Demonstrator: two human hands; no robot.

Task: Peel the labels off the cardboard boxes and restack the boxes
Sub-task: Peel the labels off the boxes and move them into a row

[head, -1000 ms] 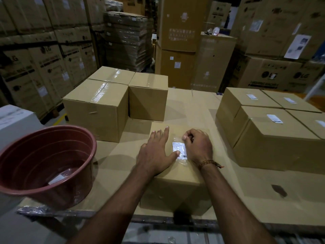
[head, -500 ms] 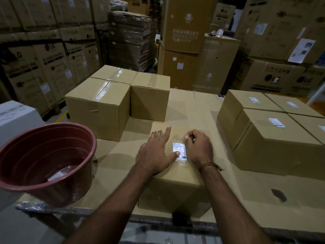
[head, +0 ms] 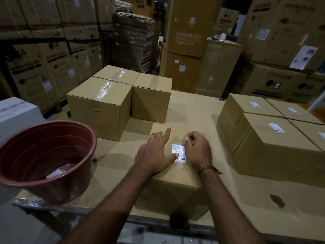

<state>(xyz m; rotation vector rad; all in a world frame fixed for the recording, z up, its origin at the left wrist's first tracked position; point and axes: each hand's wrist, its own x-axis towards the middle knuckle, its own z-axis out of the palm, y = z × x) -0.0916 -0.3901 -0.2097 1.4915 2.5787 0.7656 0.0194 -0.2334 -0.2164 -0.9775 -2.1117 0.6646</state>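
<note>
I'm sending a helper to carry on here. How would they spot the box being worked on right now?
On the cardboard-covered table, between three bare boxes at the back left and labelled boxes on the right, one box sits alone at the near edge. Only it has hands on it: the left hand flat, the right hand curled beside its label.

Eight boxes [head: 168, 187], one tub [head: 26, 175]

Reddish plastic tub [head: 22, 175] beside a white carton [head: 15, 111]
</note>
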